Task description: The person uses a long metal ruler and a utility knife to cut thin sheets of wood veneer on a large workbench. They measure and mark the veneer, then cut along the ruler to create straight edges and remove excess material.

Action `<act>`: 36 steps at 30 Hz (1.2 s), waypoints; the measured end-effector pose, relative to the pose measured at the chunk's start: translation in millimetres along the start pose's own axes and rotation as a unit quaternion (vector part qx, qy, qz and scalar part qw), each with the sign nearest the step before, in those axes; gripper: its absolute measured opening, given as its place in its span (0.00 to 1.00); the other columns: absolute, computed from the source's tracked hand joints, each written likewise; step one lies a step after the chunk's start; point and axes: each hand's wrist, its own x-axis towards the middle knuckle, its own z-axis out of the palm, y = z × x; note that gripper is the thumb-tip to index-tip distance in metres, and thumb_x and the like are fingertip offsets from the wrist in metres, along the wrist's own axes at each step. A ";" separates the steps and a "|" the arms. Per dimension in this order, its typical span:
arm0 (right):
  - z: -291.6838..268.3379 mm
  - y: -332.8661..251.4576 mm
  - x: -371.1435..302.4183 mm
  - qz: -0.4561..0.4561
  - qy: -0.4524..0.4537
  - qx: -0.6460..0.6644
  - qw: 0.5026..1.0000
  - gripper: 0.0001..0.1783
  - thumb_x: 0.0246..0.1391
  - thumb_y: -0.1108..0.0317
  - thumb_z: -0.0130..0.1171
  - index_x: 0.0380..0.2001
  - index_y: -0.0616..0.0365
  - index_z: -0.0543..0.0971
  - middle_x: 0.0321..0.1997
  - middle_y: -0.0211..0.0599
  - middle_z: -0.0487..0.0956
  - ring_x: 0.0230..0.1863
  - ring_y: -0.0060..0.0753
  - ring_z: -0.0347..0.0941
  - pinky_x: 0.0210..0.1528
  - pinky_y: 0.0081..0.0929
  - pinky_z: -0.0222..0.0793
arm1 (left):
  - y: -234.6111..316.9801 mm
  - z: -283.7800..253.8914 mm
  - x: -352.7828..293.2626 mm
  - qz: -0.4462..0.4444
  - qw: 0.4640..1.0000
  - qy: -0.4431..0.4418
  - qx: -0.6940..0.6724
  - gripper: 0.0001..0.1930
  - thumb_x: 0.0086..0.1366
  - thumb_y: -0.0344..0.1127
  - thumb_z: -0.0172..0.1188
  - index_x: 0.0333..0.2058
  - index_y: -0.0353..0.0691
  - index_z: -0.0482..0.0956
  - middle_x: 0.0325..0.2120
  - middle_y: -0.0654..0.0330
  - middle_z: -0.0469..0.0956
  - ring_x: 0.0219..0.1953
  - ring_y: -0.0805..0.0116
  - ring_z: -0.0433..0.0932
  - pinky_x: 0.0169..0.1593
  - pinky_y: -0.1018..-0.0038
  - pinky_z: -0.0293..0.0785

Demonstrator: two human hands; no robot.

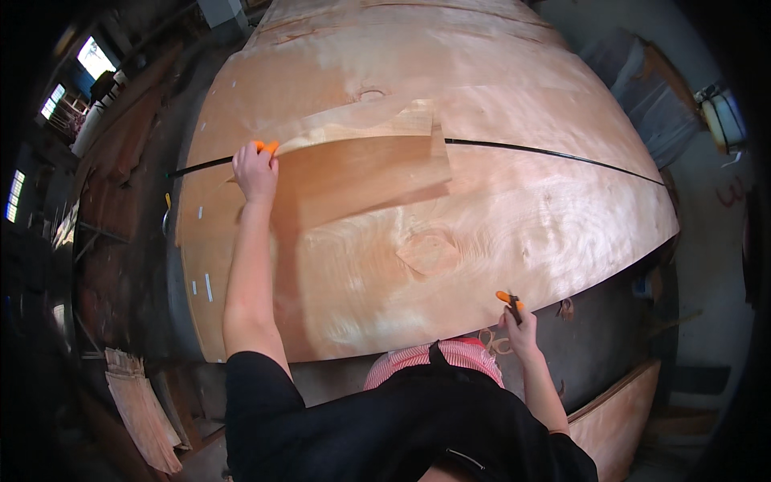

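Head view: at far left, veneer strips (pixel 144 410) are leaning below the worktable. White tape pieces (pixel 209 287) are marking the left side of a broad pale veneer sheet (pixel 522 241). The left hand (pixel 255 175) is gripping an orange object (pixel 269 147), fingers curled firmly round it, beside a loose veneer piece (pixel 361 177). That piece is lying on the left-middle of the sheet, across a thin black strip (pixel 554 152). Near the front edge at right, the right hand (pixel 524 333) is holding an orange-and-black hand tool (pixel 515 308) in a closed fist.

Handling well probably means easing the thin piece along its grain, supporting its free end, and keeping the tool's tip off the surface.

The left fingers are hiding most of the orange object, perhaps a handle; its kind is staying unclear. The loose piece is covering the strip's middle, and the right-hand tool's working end is hard to make out.
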 end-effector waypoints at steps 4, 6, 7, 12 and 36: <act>-41.7 5.9 13.6 -0.028 0.086 -0.025 0.996 0.05 0.51 0.76 0.45 0.28 0.65 0.71 0.15 0.28 0.68 0.19 0.15 0.62 0.22 0.16 0.58 | 17.6 -17.4 -53.5 -0.013 0.992 -0.121 0.017 0.11 0.43 0.31 0.60 0.29 0.44 0.75 0.31 0.59 0.68 0.36 0.60 0.66 0.40 0.65 0.62; -75.1 6.9 31.1 -0.092 0.159 -0.027 0.983 0.05 0.52 0.76 0.43 0.29 0.65 0.70 0.18 0.27 0.67 0.22 0.16 0.61 0.25 0.16 0.56 | 38.6 -25.6 -87.8 -0.004 0.993 -0.111 -0.032 0.14 0.44 0.34 0.60 0.33 0.43 0.75 0.32 0.57 0.68 0.38 0.59 0.66 0.44 0.64 0.61; -89.0 -3.8 43.0 -0.111 0.208 0.013 0.972 0.05 0.52 0.77 0.43 0.30 0.66 0.69 0.20 0.26 0.66 0.25 0.16 0.61 0.28 0.17 0.57 | 43.1 -26.9 -110.6 -0.005 0.989 -0.145 -0.033 0.15 0.44 0.35 0.60 0.34 0.42 0.75 0.33 0.56 0.68 0.39 0.58 0.66 0.45 0.63 0.61; -200.4 -48.3 97.5 -0.114 0.340 0.177 0.917 0.07 0.55 0.68 0.45 0.32 0.57 0.72 0.19 0.18 0.62 0.13 0.07 0.49 0.14 0.09 0.43 | 88.7 -57.4 -196.3 -0.052 0.950 -0.294 -0.087 0.18 0.47 0.39 0.59 0.37 0.40 0.73 0.42 0.51 0.67 0.43 0.55 0.65 0.48 0.63 0.61; -411.8 -165.7 216.5 -0.228 0.201 0.328 0.895 0.10 0.47 0.66 0.57 0.29 0.62 0.71 0.17 0.20 0.64 0.12 0.08 0.50 0.11 0.09 0.42 | 329.1 -130.6 -219.5 0.047 0.819 -0.456 -0.345 0.14 0.51 0.38 0.56 0.38 0.45 0.73 0.44 0.56 0.68 0.45 0.59 0.68 0.47 0.70 0.65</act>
